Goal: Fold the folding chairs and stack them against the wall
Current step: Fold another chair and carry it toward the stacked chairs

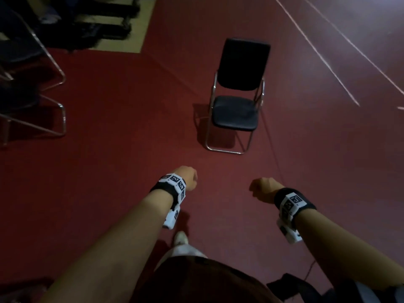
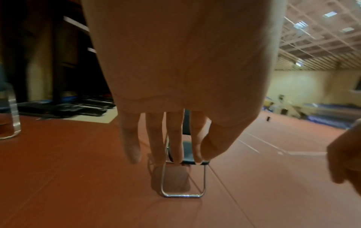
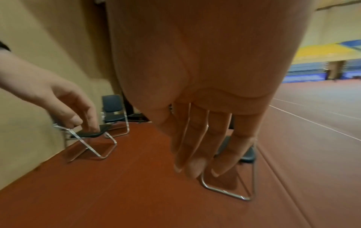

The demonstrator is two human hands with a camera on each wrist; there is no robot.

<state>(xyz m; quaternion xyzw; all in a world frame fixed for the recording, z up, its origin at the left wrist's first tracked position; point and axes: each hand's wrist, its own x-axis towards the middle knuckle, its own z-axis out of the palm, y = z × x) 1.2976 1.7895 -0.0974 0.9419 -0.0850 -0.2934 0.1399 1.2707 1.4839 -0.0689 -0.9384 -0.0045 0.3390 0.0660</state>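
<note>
Red flooring (image 1: pixel 122 119) stretches ahead to a black folding chair (image 1: pixel 237 95), which stands unfolded on its chrome frame, out in the room and well apart from both hands. The left hand (image 1: pixel 188 178) and right hand (image 1: pixel 262 189) reach forward side by side and carry nothing; from the head view they look loosely curled, while the wrist views show the fingers (image 2: pixel 156 138) hanging long and relaxed — slack, not gripping. More chairs (image 1: pixel 28 88) sit at the left edge, dark and blurred; they look unfolded, though I can't be sure. The step in hand seems to be the approach to the lone chair. Next, I judge, one hand should take the backrest top and the other lift the seat's front edge to collapse it — fingers kept clear of the hinge.
</note>
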